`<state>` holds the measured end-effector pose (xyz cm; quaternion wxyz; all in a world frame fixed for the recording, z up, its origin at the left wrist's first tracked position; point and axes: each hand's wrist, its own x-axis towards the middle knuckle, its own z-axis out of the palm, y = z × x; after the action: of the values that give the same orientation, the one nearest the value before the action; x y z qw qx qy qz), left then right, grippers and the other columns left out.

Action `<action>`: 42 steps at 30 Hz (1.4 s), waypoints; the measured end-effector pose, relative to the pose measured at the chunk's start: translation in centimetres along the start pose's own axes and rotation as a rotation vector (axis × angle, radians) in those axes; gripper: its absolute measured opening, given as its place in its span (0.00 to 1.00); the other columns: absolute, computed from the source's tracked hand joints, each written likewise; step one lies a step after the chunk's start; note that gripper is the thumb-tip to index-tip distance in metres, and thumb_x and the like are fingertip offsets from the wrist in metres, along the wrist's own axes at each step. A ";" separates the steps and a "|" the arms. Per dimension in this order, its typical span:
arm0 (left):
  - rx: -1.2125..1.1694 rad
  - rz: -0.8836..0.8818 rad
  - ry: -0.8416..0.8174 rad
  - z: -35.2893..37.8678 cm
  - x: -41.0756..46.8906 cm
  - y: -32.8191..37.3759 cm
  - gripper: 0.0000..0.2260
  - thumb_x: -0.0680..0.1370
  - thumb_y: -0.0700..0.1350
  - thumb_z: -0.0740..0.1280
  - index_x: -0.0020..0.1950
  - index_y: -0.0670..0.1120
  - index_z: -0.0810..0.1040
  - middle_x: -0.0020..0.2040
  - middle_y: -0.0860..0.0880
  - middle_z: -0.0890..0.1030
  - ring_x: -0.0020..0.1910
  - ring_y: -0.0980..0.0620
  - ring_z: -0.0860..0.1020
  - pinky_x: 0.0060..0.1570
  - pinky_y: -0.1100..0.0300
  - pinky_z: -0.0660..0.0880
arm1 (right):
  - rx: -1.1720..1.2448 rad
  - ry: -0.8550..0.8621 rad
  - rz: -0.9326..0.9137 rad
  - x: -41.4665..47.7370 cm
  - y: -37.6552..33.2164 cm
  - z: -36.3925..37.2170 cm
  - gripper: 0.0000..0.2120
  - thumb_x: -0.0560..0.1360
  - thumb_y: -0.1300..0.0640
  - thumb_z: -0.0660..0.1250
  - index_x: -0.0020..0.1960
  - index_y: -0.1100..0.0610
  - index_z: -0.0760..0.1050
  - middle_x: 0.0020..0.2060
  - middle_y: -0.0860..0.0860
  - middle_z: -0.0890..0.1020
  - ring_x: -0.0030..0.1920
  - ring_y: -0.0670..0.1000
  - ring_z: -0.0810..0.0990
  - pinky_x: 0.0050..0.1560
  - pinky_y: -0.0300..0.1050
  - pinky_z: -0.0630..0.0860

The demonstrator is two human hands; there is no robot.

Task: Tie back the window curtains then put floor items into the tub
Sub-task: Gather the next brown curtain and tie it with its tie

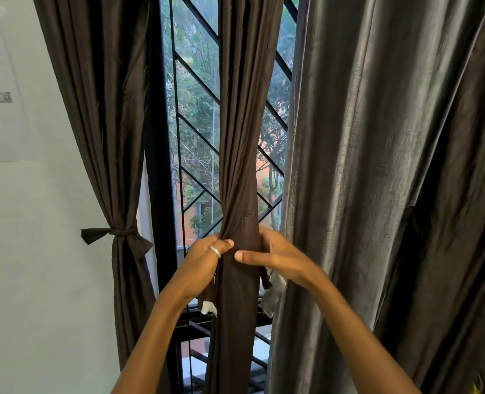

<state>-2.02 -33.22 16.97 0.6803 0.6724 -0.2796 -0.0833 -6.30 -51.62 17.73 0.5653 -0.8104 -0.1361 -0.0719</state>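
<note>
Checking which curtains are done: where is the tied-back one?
Head view, far left: the tied curtain hangs against the wall, left of the window and of the middle curtain that the left hand and right hand grip.

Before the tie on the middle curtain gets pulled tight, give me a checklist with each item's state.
1. Middle curtain gathered into one bundle: ok.
2. Left hand and right hand both grip it: ok.
3. Tie ends hang at either side: ok.
4. Tied off yet: cannot tell, the hands cover it.
5. Left curtain tied back: ok.
6. Grey curtain tied back: not ok, hangs loose.
</note>
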 end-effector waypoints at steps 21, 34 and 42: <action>0.805 0.440 0.527 0.8 0.4 -0.5 0.09 0.77 0.43 0.70 0.51 0.51 0.70 0.50 0.52 0.71 0.37 0.52 0.75 0.37 0.52 0.75 | -0.315 0.381 0.095 -0.5 -1.0 1.2 0.06 0.79 0.51 0.69 0.53 0.50 0.74 0.32 0.50 0.84 0.31 0.47 0.83 0.34 0.43 0.74; 0.670 0.297 0.483 -0.3 1.8 -0.2 0.12 0.73 0.38 0.70 0.46 0.56 0.83 0.41 0.55 0.73 0.37 0.50 0.79 0.42 0.47 0.80 | 0.490 0.325 0.133 -2.6 -0.7 3.8 0.16 0.79 0.53 0.59 0.64 0.56 0.76 0.54 0.54 0.86 0.58 0.52 0.84 0.63 0.53 0.73; 0.576 0.262 0.432 -0.3 1.8 -0.1 0.09 0.77 0.41 0.71 0.48 0.55 0.84 0.42 0.53 0.74 0.34 0.59 0.80 0.40 0.53 0.83 | 0.300 0.295 0.029 -2.1 0.5 5.9 0.23 0.77 0.69 0.69 0.68 0.55 0.68 0.55 0.50 0.86 0.57 0.49 0.84 0.61 0.47 0.79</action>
<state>-0.37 -33.81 17.38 0.5118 0.7965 -0.2254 0.2297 -8.40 -46.62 14.61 0.6943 -0.6998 -0.0495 -0.1606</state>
